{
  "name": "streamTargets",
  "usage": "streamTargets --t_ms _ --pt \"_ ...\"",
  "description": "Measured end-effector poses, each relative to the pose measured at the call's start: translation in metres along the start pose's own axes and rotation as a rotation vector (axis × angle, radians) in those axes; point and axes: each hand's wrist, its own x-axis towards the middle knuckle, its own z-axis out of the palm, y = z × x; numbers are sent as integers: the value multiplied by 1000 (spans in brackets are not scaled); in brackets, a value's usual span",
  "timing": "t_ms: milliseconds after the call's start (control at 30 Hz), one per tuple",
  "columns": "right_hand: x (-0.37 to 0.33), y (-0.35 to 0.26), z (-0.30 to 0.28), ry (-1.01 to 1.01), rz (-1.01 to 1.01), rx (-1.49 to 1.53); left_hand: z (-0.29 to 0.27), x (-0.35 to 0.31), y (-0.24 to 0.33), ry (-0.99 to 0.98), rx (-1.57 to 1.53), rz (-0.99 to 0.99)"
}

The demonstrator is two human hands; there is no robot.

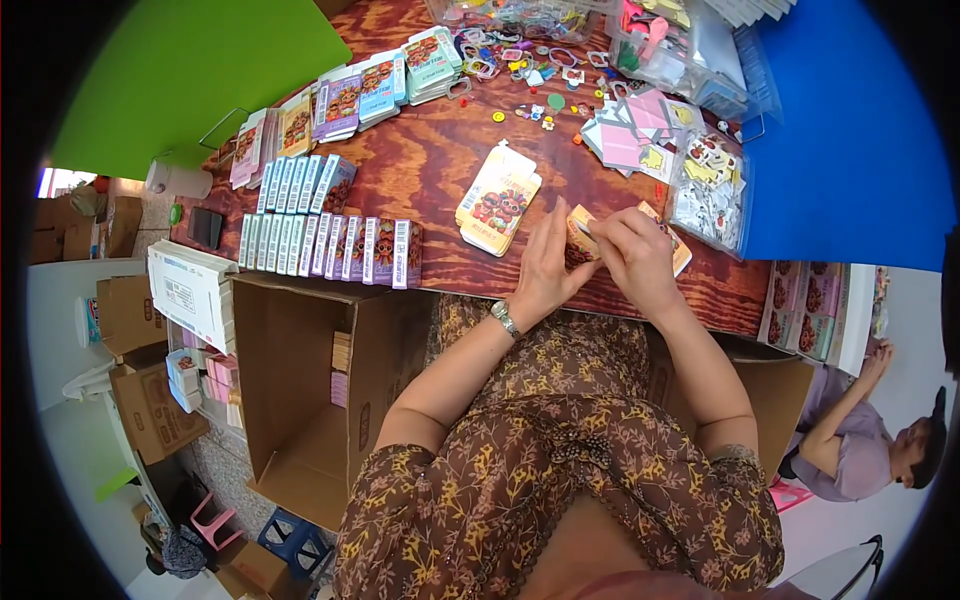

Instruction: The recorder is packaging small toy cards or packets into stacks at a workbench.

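Near the table's front edge, a small orange printed carton (579, 247) is between my two hands. My left hand (543, 268), with a watch on its wrist, holds the carton from the left, fingers along its side. The closed fingers of my right hand (640, 262) pinch its upper end; the fingertips hide part of it. Another orange carton (682, 254) lies partly under my right hand. Left of my hands rests a stack of flat yellow-orange cartons (500, 203).
Upright filled cartons (330, 248) stand in rows at the left, with flat stacks (378, 88) behind. Small charms (550, 105) lie scattered at the back. A clear tray of stickers (708, 185) is at the right. An open cardboard box (300, 375) stands below; another person (850, 440) sits right.
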Motion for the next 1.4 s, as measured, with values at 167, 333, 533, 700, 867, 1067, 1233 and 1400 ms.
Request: streamTargets --t_ms 167,333,533,700,867,1067,1233,1400 --pt "-10 -3 5 19 61 193 4 -6 -3 6 -53 -69" --pt "-23 -7 19 85 98 136 2 0 5 41 27 -32" --pt "-19 -10 25 97 60 83 4 -2 4 36 32 -92" --pt "-12 14 27 -1 183 275 1 -1 1 -32 49 -135" --pt "1 70 9 -135 395 421 -35 25 -32 -31 553 -116" --pt "18 95 -4 -275 69 -90 -49 31 -68 -220 520 -407" --pt "19 64 4 -94 -60 -108 -55 35 -65 42 506 -259" --pt "23 36 26 -59 -139 -72 -55 30 -76 -3 364 -373"
